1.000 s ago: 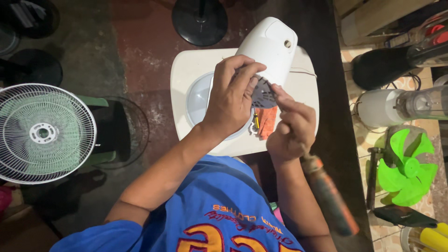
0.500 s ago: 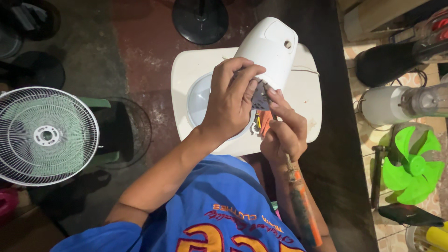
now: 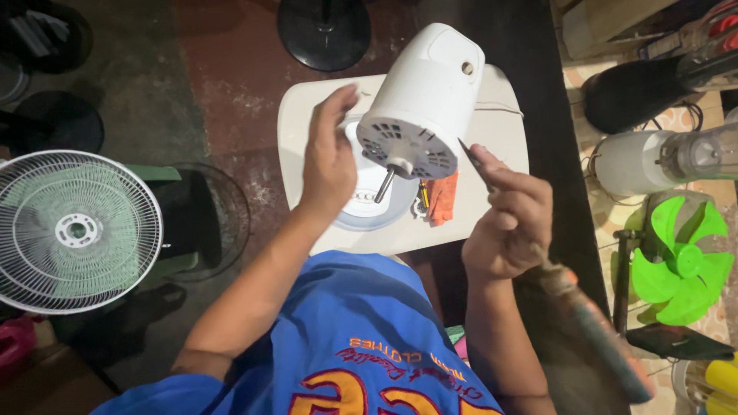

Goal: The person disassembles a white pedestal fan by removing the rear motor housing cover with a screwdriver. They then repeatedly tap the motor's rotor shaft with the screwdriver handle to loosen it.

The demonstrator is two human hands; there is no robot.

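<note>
Tilting white fan motor housing (image 3: 423,100) | vented face, steel shaft | left hand (image 3: 329,165) beside

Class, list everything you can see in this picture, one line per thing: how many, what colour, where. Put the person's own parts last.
Fan motor housing: one, white, centre, shaft pointing down.
Stool: one, white, under the housing.
Cloth: one, orange, on the stool.
Fan guard: one, white, left floor.
Fan blade: one, green, right.
Round base: one, black, top.
Screwdriver: one, worn handle, in right hand.
Left hand: open, beside the housing.
Right hand: gripping the screwdriver.
</note>
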